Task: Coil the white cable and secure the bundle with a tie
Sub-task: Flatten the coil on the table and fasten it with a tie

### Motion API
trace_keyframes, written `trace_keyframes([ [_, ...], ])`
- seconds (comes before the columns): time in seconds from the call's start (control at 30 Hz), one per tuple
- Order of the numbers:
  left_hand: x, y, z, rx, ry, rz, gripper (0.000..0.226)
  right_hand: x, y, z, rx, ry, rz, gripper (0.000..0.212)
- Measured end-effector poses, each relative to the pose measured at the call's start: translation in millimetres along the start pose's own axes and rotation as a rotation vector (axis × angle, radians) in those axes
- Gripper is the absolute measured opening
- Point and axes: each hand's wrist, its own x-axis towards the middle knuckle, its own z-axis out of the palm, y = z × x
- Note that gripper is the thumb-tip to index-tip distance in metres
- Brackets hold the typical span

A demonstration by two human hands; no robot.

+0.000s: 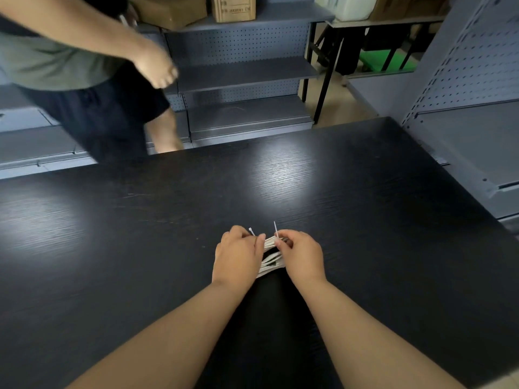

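The white cable (270, 258) is folded into a flat bundle of several loops, held just above the black table (140, 234) between my two hands. My left hand (237, 255) grips the bundle's left side with curled fingers. My right hand (302, 255) pinches the bundle's top right, where a thin white tie (276, 229) sticks up. The tie's other end, with its small head (250, 230), pokes out above my left fingers. Most of the bundle is hidden under my hands.
Another person (84, 80) stands at the table's far left edge, one hand hanging. Grey pegboard shelving (244, 77) lines the back, with cardboard boxes (233, 8) on top. More grey shelving (463, 136) stands at the right.
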Motion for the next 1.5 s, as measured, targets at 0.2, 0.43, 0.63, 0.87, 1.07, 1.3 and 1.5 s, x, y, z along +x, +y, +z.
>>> trace_keyframes([
  [0.2,26,7,-5,-0.311,-0.113,-0.373,0.042,0,-1,0,0.012,-0.008,0.008,0.026],
  [0.43,39,0,-4,-0.330,-0.104,-0.522,0.032,1,-3,-2,0.015,-0.007,0.035,0.028],
  [0.63,44,5,-3,-0.317,-0.156,-0.535,0.031,1,-3,-1,0.026,-0.006,0.036,0.028],
  [0.87,50,13,3,-0.343,-0.157,-0.610,0.022,1,-2,-1,0.022,-0.010,0.019,0.028],
  [1.07,43,12,11,-0.324,-0.112,-0.500,0.023,2,-2,-3,0.038,-0.024,0.029,0.026],
  [1.3,29,12,8,-0.578,0.017,-0.337,0.006,6,-5,-4,0.216,-0.051,0.138,0.025],
  [1.5,22,12,10,-0.630,0.088,-0.334,0.004,8,-8,-5,0.357,-0.029,0.217,0.021],
])
